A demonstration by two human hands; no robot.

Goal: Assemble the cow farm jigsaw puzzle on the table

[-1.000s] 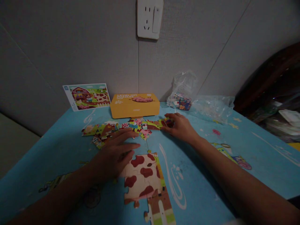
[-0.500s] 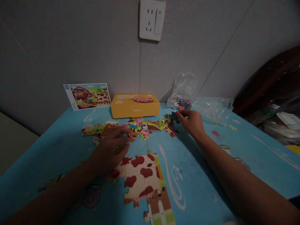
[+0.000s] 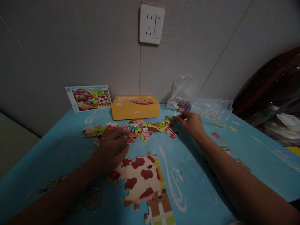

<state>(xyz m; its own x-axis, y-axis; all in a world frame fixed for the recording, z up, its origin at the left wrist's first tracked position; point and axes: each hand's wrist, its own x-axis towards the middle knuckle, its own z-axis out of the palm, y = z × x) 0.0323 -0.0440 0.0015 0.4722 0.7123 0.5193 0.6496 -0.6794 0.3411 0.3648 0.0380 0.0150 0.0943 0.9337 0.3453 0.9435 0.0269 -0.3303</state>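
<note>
Right hand: fingertips pinched together at right edge of loose puzzle pieces; whether a piece sits between them I cannot tell, too dim. Left hand: fingers spread flat, slack, pinning pieces at pile's left. Pieces lie face-up, scattered mid-table, just behind joined cow section; picture card leans on wall, print readable

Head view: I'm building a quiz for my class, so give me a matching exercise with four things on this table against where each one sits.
Things:
1. yellow box
2. picture card
3. plastic bag
4. joined cow section

Places:
A. propped upright, furthest left
B. nearest the camera, beside the left hand
C. in the middle, behind the loose pieces
D. just beyond the right hand

Pairs: 1-C, 2-A, 3-D, 4-B
</note>
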